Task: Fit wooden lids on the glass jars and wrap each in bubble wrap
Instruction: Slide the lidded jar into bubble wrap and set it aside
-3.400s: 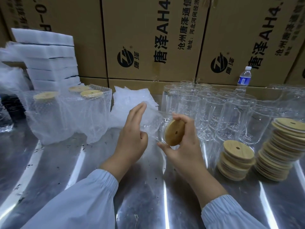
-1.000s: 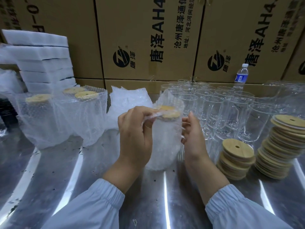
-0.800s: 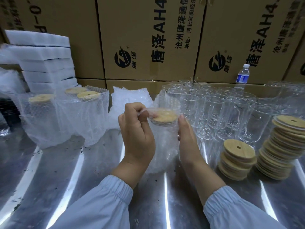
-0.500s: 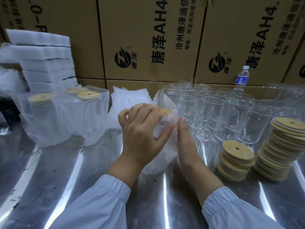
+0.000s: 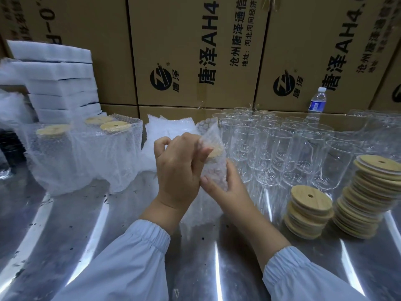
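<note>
While the left hand (image 5: 178, 168) pinches the loose flap of bubble wrap (image 5: 209, 131) down over the wooden lid (image 5: 215, 152), the right hand (image 5: 225, 192) curls round the side of the jar (image 5: 214, 172), held upright just left of the block of bare glasses (image 5: 273, 148).

Here's the danger: that flap looks springy, so if the pinch slackens it could pop open and bare the lid. The jar is slick inside its sleeve and might slide out of the cupping hand. And a nudge to the right would knock it into those bare glasses, which stand packed rim to rim.

Behind the glasses, the cartons (image 5: 195, 51) carry a round logo, "唐泽", "AH4" and smaller "沧州唐泽通信" and "地址:河北河间经济". The water bottle (image 5: 317, 103) behind them has a blue label, too small to read.
</note>
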